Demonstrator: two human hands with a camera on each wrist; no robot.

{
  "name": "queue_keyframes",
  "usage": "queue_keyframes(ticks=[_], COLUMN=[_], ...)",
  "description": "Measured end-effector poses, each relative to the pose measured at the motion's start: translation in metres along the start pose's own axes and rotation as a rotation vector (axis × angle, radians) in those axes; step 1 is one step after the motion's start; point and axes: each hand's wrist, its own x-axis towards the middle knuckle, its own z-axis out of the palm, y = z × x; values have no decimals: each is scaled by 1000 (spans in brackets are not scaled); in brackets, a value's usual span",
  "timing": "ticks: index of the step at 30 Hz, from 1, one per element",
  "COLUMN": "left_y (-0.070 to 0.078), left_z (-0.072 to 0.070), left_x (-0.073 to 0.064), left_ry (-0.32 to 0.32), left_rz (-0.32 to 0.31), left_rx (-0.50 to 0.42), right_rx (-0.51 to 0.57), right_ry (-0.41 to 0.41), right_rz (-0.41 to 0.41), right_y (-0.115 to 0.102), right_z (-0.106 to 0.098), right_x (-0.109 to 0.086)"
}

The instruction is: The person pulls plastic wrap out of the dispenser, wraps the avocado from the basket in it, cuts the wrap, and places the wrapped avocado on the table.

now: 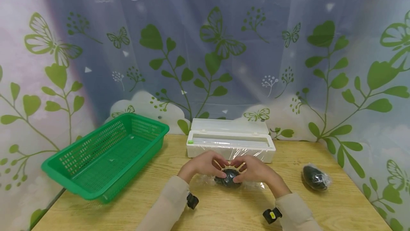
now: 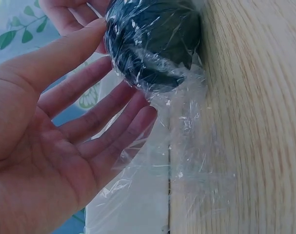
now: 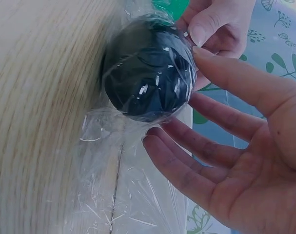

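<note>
1. Both forearms enter from the bottom edge of the head view and converge at lower centre
2. The left hand (image 1: 201, 165) has straight, spread fingers (image 2: 108, 109), palm facing inward
3. The right hand (image 1: 254, 170) mirrors it, fingers (image 3: 201, 146) extended, thumbs nearly meeting

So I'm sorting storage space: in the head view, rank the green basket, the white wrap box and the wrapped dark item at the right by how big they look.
1. green basket
2. white wrap box
3. wrapped dark item

The basket sits slightly nearer the camera.
</note>
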Motion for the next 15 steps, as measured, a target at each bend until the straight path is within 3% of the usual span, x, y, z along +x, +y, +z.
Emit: queue_keyframes(ticks=[15], left_y=[2], left_z=[0], left_x=[-2], left_ry=[-53], left_rz=[3], left_rx=[-21], right_rx=[-2], right_ry=[-45], right_rz=[-17], right_y=[0], right_z=[-4], right_x=[-2])
